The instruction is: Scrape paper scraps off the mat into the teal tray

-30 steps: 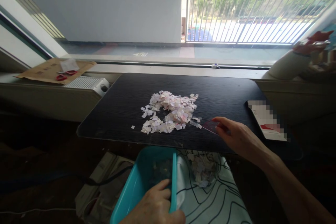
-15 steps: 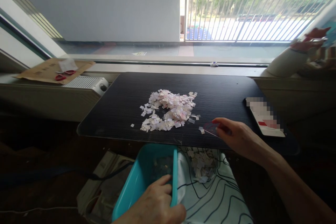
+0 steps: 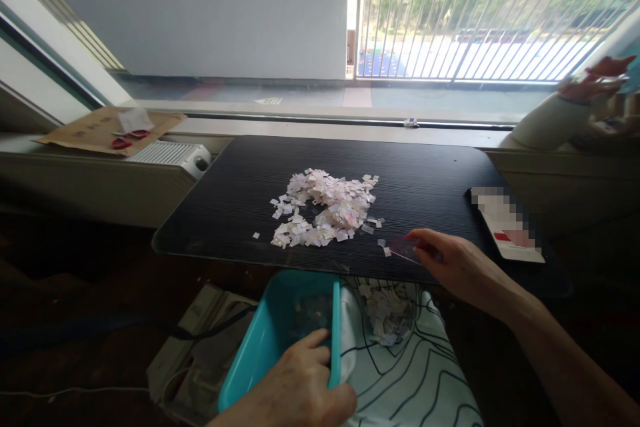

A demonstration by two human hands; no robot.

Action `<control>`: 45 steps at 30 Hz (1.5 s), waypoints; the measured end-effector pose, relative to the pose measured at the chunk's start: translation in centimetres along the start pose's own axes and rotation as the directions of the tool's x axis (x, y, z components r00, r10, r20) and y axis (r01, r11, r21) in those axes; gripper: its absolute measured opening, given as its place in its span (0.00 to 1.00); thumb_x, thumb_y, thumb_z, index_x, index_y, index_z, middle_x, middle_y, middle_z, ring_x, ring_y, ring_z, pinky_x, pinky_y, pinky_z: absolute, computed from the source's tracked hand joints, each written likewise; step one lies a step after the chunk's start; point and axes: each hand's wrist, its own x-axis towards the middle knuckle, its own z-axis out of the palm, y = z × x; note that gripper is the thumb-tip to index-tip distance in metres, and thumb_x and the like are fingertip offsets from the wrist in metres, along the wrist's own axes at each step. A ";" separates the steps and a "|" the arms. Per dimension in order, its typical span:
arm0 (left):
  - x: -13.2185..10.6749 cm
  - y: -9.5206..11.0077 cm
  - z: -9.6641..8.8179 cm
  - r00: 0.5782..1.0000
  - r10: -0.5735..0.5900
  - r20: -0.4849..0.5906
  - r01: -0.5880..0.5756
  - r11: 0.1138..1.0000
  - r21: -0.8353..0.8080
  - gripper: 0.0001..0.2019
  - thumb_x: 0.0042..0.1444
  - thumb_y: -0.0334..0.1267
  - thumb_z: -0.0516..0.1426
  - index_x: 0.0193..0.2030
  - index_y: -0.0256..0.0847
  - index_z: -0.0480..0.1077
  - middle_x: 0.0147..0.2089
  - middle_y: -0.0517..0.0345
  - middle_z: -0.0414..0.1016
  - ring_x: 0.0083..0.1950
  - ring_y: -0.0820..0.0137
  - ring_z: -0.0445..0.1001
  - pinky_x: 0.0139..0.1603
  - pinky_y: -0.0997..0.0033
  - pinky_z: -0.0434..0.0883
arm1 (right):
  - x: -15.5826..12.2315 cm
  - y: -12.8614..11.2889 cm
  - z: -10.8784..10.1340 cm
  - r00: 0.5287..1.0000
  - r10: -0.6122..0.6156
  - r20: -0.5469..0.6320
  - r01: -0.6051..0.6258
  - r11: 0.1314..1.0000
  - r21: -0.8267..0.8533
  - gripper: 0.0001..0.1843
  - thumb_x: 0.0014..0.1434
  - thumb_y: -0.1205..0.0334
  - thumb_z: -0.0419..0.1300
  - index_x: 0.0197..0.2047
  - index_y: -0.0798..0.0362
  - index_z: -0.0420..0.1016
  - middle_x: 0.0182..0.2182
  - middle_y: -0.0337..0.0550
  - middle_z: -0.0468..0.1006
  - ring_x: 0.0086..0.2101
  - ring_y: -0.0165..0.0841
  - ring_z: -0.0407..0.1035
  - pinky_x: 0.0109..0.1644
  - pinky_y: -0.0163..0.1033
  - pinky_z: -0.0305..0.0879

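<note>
My right hand pinches a thin clear card between thumb and fingers, its edge down on the black counter near the front rim. The card sits just right of the paper scraps, with a couple of loose bits touching or just beside its tip. The forearm runs in from the lower right, low over the counter, wrist fairly flat.

My left hand is clenched on the near right rim of a teal bin, fingers curled over the edge, thumb inside. The bin is held below the counter's front edge, under the heap, tilted a little toward me. Some small bits show inside it, too dim to make out.

Right of the bin, a white cloth with dark lines lies across my lap and carries more scraps.

A white packet lies at the counter's right end, well apart from the card. Far left on the sill, red scissors rest on brown cardboard. Another person's sleeve leans on the sill at far right.
</note>
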 end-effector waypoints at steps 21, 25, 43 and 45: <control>0.1 -1.8 3.4 0.989 0.145 -0.021 -0.142 0.981 0.130 0.07 0.56 0.33 0.57 0.29 0.42 0.61 0.20 0.65 0.64 0.24 0.70 0.67 0.55 0.54 0.68 | 3.8 -0.2 0.9 0.997 -0.001 -0.073 -0.003 0.998 -0.056 0.15 0.62 0.64 0.51 0.49 0.53 0.75 0.33 0.44 0.81 0.30 0.35 0.74 0.34 0.36 0.63; -0.1 -3.2 6.5 0.996 0.093 -0.013 -0.089 0.974 0.210 0.10 0.53 0.35 0.60 0.27 0.42 0.60 0.17 0.67 0.59 0.21 0.71 0.64 0.54 0.47 0.68 | 4.2 -0.6 0.8 0.997 0.024 -0.078 -0.035 0.989 -0.142 0.16 0.62 0.65 0.51 0.48 0.54 0.75 0.34 0.45 0.82 0.32 0.36 0.75 0.35 0.37 0.63; 0.1 -1.1 2.1 0.999 0.032 0.020 -0.033 0.998 0.054 0.09 0.53 0.27 0.58 0.32 0.41 0.61 0.28 0.61 0.71 0.33 0.67 0.73 0.59 0.49 0.65 | 4.5 -0.4 -0.1 0.998 0.040 -0.041 -0.048 0.977 -0.206 0.16 0.62 0.65 0.52 0.48 0.53 0.76 0.36 0.46 0.83 0.34 0.37 0.76 0.36 0.36 0.62; 0.2 -0.5 0.9 1.000 -0.004 0.013 0.003 1.000 0.028 0.08 0.54 0.26 0.57 0.33 0.41 0.61 0.31 0.60 0.72 0.36 0.67 0.73 0.60 0.50 0.63 | 4.7 -0.4 0.1 0.997 0.031 -0.066 -0.042 0.982 -0.184 0.16 0.62 0.64 0.52 0.50 0.53 0.76 0.36 0.46 0.83 0.34 0.36 0.76 0.36 0.35 0.62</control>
